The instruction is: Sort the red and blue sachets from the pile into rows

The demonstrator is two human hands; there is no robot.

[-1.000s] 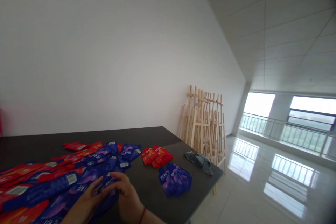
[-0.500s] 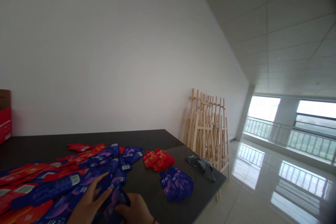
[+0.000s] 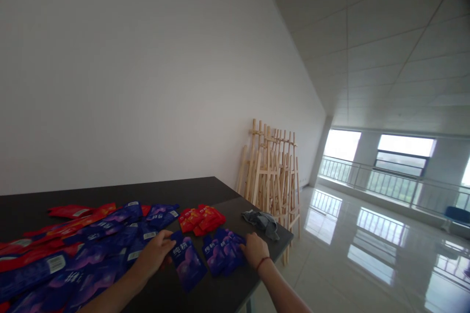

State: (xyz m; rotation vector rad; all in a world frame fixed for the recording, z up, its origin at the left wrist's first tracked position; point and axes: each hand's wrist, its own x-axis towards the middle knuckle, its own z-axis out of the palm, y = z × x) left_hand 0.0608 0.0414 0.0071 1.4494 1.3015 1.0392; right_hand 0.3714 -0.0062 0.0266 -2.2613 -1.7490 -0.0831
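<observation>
My left hand (image 3: 157,252) is closed on the left edge of a blue-purple pouch (image 3: 188,261) with white lettering, held printed side up over the dark table. Just right of it lies a small fanned stack of matching blue pouches (image 3: 220,253). My right hand (image 3: 256,249), a red band on its wrist, has its fingers closed at the right edge of that stack; the fingertips are partly hidden. Behind the stack sits a small group of red pouches (image 3: 201,218). A large mixed heap of red and blue pouches (image 3: 91,254) spreads to the left.
A crumpled grey cloth (image 3: 262,222) lies near the right edge of the dark table (image 3: 176,188). Wooden easels (image 3: 271,171) lean by the wall beyond the table. Glossy tiled floor (image 3: 330,254) extends right toward railings and windows.
The view has turned right. Both hands have moved from the large heap to the small blue stack, the left bringing a blue pouch beside it and the right reaching the stack's far side.
</observation>
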